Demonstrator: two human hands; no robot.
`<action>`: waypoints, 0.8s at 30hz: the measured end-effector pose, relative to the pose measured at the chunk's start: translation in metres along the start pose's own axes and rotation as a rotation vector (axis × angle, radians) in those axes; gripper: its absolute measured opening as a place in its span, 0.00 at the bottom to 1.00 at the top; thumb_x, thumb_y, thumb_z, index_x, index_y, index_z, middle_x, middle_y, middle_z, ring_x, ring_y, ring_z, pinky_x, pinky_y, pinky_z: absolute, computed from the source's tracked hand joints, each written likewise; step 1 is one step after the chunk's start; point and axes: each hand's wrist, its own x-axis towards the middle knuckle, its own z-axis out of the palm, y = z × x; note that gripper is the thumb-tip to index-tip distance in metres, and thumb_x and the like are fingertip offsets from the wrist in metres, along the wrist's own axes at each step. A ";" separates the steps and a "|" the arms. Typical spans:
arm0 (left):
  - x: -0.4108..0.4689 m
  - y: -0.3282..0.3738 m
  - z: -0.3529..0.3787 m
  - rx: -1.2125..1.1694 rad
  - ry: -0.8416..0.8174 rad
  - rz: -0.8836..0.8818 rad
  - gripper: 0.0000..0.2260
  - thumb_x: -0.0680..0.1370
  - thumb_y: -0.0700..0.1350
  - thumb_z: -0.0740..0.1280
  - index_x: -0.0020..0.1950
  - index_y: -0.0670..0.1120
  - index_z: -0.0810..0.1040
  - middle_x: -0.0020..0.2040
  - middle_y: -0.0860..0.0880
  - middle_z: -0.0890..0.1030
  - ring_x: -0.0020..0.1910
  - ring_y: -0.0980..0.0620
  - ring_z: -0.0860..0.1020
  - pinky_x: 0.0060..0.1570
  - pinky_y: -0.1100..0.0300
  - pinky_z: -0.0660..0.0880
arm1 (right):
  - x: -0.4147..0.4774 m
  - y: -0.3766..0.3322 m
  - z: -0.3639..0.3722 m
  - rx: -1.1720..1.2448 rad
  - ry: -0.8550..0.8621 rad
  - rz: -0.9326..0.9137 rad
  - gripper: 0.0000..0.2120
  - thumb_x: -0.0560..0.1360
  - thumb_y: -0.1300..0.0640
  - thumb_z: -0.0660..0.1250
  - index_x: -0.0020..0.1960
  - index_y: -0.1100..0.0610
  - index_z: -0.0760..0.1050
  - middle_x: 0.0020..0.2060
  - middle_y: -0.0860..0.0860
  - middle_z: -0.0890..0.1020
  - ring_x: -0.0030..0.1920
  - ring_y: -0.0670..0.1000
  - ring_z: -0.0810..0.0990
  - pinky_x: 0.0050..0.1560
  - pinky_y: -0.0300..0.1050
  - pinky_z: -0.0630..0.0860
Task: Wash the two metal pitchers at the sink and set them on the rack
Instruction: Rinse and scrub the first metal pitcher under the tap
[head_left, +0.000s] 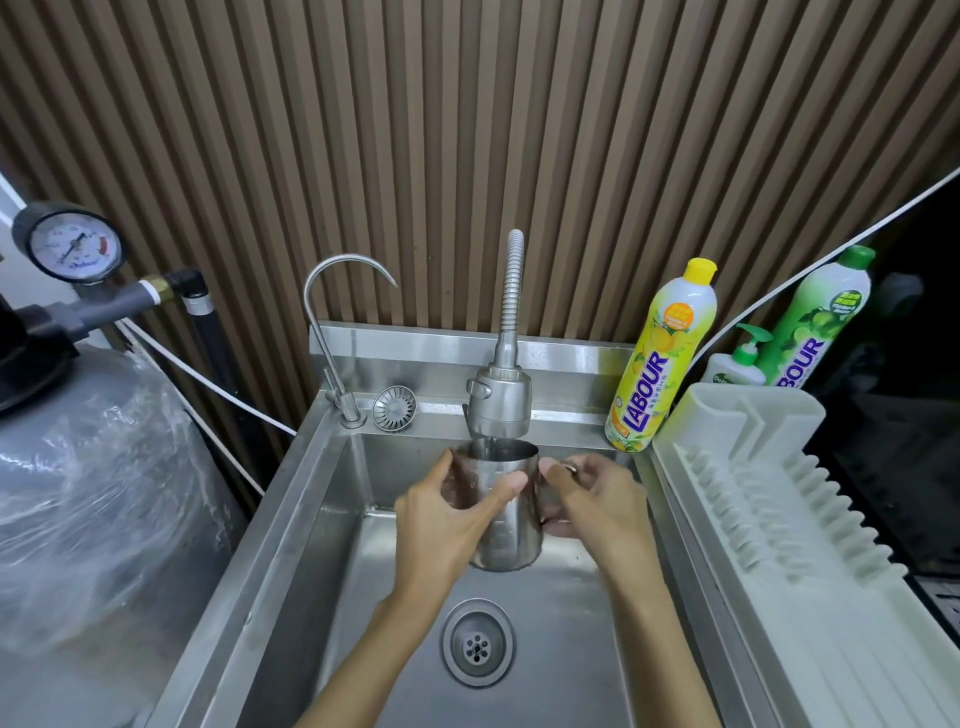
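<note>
A: Steel everywhere here. The sink (291, 525) is brushed, dull grey, with a round drain (478, 643) perforated at its middle.

B: And the pitcher (506, 512) matches it, a smooth polished cylinder with a slightly flared rim, held upright over the basin right beneath the sprayer (500, 400).

A: That sprayer hangs off a ribbed flexible neck. Beside it, a thin gooseneck tap (332, 322), curved like a hook.

B: Look at the hands. The left hand (441, 525) wraps the pitcher's left side, thumb laid across the front wall, fingers curled round the far side. Firmly clasped on it.

A: The right hand (592, 506) sits at the pitcher's right flank, fingers bent in around what looks like the handle; a ring shows on one finger. Closed on the pitcher too.

B: Both forearms rise from the bottom edge, converging on the pitcher.

A: To the right, the rack (769, 519), white moulded plastic, rows of rounded pegs. Just behind it a yellow bottle (660, 358), glossy, and a green one (821, 322).

B: Ribbed wooden slats behind everything.
</note>
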 end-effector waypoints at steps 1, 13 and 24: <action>0.000 -0.002 0.003 -0.120 -0.071 -0.051 0.20 0.60 0.60 0.76 0.46 0.52 0.81 0.40 0.54 0.85 0.42 0.60 0.82 0.42 0.69 0.75 | -0.004 -0.008 -0.003 -0.164 0.060 -0.058 0.11 0.72 0.50 0.68 0.37 0.56 0.73 0.39 0.56 0.83 0.44 0.59 0.81 0.48 0.52 0.79; 0.019 0.005 0.005 -0.183 0.003 0.243 0.35 0.62 0.40 0.77 0.61 0.64 0.69 0.57 0.66 0.76 0.59 0.69 0.71 0.57 0.74 0.66 | 0.008 0.007 0.031 0.734 -0.135 0.002 0.09 0.77 0.66 0.61 0.38 0.59 0.69 0.43 0.55 0.80 0.47 0.52 0.79 0.59 0.47 0.75; 0.001 -0.002 -0.010 0.062 0.015 0.069 0.29 0.55 0.69 0.69 0.50 0.54 0.79 0.41 0.57 0.82 0.42 0.64 0.80 0.44 0.77 0.71 | -0.005 0.009 0.012 0.256 -0.023 0.081 0.10 0.73 0.55 0.70 0.41 0.63 0.76 0.33 0.57 0.81 0.32 0.52 0.81 0.35 0.48 0.82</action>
